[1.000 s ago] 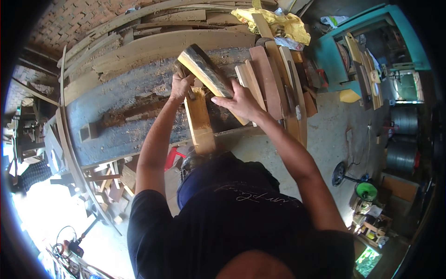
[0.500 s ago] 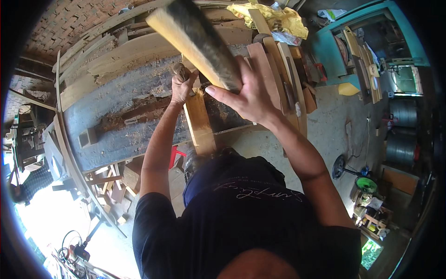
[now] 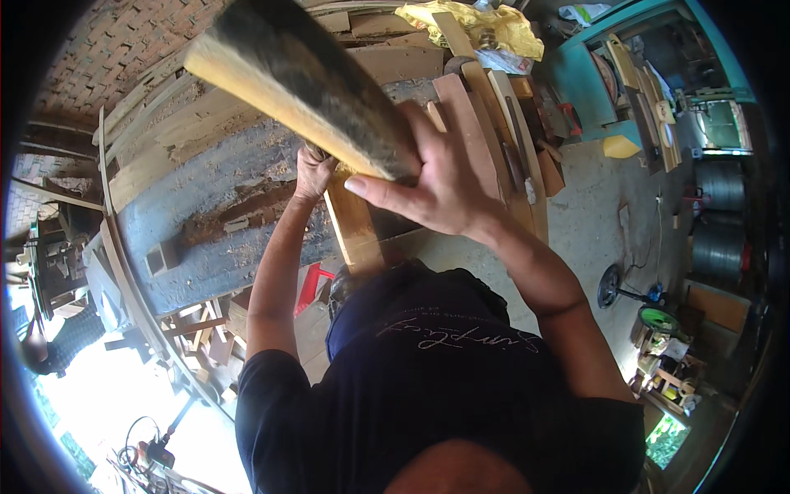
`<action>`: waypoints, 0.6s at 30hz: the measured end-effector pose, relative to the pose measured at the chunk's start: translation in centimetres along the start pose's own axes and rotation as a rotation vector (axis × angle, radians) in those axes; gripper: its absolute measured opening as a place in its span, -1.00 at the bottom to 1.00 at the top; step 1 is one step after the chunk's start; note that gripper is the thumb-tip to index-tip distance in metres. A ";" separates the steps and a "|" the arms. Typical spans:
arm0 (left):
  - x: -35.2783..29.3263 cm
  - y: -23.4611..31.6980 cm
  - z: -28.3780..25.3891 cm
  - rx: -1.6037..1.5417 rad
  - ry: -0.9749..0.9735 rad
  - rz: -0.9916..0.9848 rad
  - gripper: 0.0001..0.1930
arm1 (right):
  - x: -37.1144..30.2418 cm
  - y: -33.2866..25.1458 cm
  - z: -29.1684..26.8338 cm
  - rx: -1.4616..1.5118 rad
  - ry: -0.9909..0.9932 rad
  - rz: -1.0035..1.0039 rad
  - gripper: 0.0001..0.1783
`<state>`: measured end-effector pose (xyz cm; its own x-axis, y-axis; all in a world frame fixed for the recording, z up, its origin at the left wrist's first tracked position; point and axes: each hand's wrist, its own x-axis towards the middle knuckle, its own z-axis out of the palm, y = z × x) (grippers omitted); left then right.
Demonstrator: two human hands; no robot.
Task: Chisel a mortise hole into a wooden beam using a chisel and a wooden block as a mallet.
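My right hand [image 3: 444, 185] grips the lower end of a thick wooden block [image 3: 304, 78], dark on one face and pale yellow on its side, raised high over the bench. Below it, my left hand [image 3: 312, 176] is closed around a wooden-handled chisel [image 3: 316, 151], whose handle top peeks past the block; its blade is hidden. A pale timber piece [image 3: 354, 226] lies across the bench edge toward my body, beside the left hand. Its far end is covered by the raised block and my right hand.
The dark, worn workbench [image 3: 197, 193] carries shavings and a small grey block [image 3: 160, 258]. Boards [image 3: 485, 123] lie at its right end, near a yellow bag [image 3: 518, 31]. A red stool [image 3: 311, 286] and wood offcuts [image 3: 206, 329] are below the bench; a teal cabinet [image 3: 576, 78] stands at right.
The wooden block has swung up and leftward in my right hand, looking larger and hiding more of the chisel. My left hand stays at the timber; the whole view has shifted slightly.
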<state>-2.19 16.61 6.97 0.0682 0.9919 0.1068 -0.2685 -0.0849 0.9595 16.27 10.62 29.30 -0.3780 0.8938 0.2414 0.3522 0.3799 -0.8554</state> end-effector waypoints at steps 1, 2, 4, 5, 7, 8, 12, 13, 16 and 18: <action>-0.1 -0.8 -0.9 0.179 -0.078 0.067 -0.91 | -0.8 1.6 0.9 0.004 0.004 0.015 -0.34; -0.2 -0.6 -0.5 0.220 -0.060 0.095 -0.89 | -1.6 4.5 1.7 -0.062 -0.065 0.104 -0.35; -0.3 -2.8 -2.2 0.316 -0.148 -0.166 -0.89 | -1.5 6.4 1.7 -0.319 -0.284 0.376 -0.38; -0.1 -3.5 -1.9 0.328 -0.128 -0.038 -0.88 | -1.2 7.0 1.6 -0.351 -0.257 0.340 -0.38; -0.9 -3.6 -0.7 0.168 -0.034 0.027 -0.91 | -0.5 6.3 0.7 -0.322 -0.249 0.328 -0.38; -0.4 -3.1 -1.6 0.380 -0.108 0.062 -0.90 | -0.3 4.8 0.4 -0.287 -0.249 0.311 -0.38; -0.7 -1.9 -1.4 0.327 -0.071 0.045 -0.88 | 0.4 2.8 1.3 -0.030 0.107 -0.035 -0.38; -0.6 -1.8 -1.7 0.286 -0.069 0.011 -0.87 | 0.1 3.4 1.5 -0.030 0.112 -0.039 -0.38; -0.4 -2.9 -3.0 0.292 -0.114 -0.044 -0.83 | -0.2 7.0 2.2 -0.332 -0.237 0.184 -0.42; -0.4 -3.2 -2.8 0.237 -0.067 -0.064 -0.81 | -0.1 6.9 1.2 -0.319 -0.235 0.224 -0.42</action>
<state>-4.06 16.75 3.17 0.1432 0.9883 0.0532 -0.0290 -0.0495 0.9984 17.68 12.90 22.81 -0.4336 0.8979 -0.0761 0.6800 0.2706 -0.6814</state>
